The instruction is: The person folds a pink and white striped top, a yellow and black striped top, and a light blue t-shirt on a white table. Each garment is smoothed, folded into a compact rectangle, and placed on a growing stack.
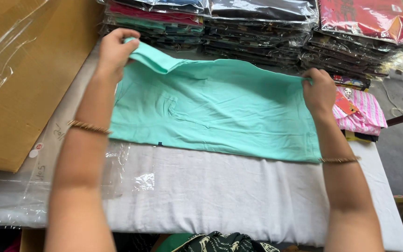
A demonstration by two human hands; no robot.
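- Mint-green soft cotton garment (220, 112) lies flat across the middle of the table, folded into a long band; near edge straight, far edge in my hands.
- Nearest me: dark patterned fabric (220, 242) at the bottom edge, kind unclear.
- White cloth table cover (201, 196) is bare between me and the garment; clear empty plastic sleeve (71, 182) lies on its left part.
- My left hand (115, 51) is closed, pinching the garment's far left corner, which is lifted and turned over.
- My right hand (319, 91) is closed on the far right edge, low at the table.
- Thin gold bangles on both wrists.
- Judgement: folding partly done, lengthwise fold looks in place, corner not yet laid flat, not yet bagged.
- Left: flat brown cardboard sheet (24, 79).
- Right, just beside my hand: pink striped folded cloth (364, 114) with an orange tag.
- Far: stacks of bagged folded garments (257, 28), dark, red, teal, along the table's back.
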